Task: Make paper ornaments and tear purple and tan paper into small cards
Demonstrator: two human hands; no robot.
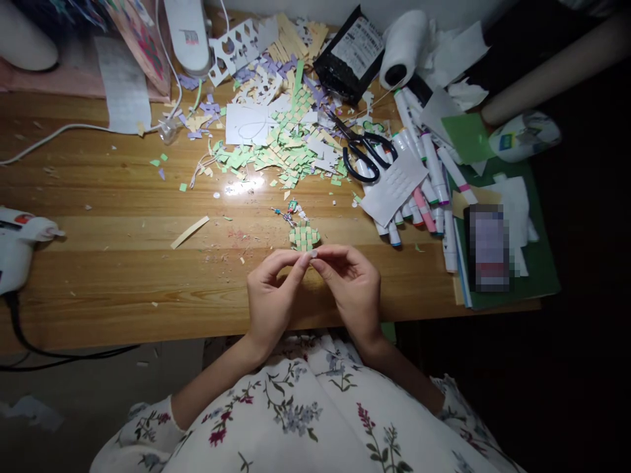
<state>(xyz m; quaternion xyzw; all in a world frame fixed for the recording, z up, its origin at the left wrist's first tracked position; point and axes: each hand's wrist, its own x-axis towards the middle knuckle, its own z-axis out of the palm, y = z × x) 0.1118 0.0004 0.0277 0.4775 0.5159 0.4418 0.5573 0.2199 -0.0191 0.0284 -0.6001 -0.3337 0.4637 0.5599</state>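
Note:
My left hand (271,289) and my right hand (352,286) meet just above the table's front edge, fingertips pinched together. Between the thumbs and fingers sits a tiny whitish piece (313,254); its kind is too small to make out, and both hands appear to grip it. Right behind the fingertips is a small woven green-and-cream paper piece (304,236), its lower edge partly hidden by the fingers. Beyond that lies a little cluster of small charms (293,209) with green, blue and white parts.
Cut paper scraps (290,144) are heaped at the back. Black-handled scissors (367,151) rest beside many markers (434,171). A phone (489,246) lies on a green book (539,276) at right. A white glue gun (22,243) is at left; a paper strip (190,232) lies nearer.

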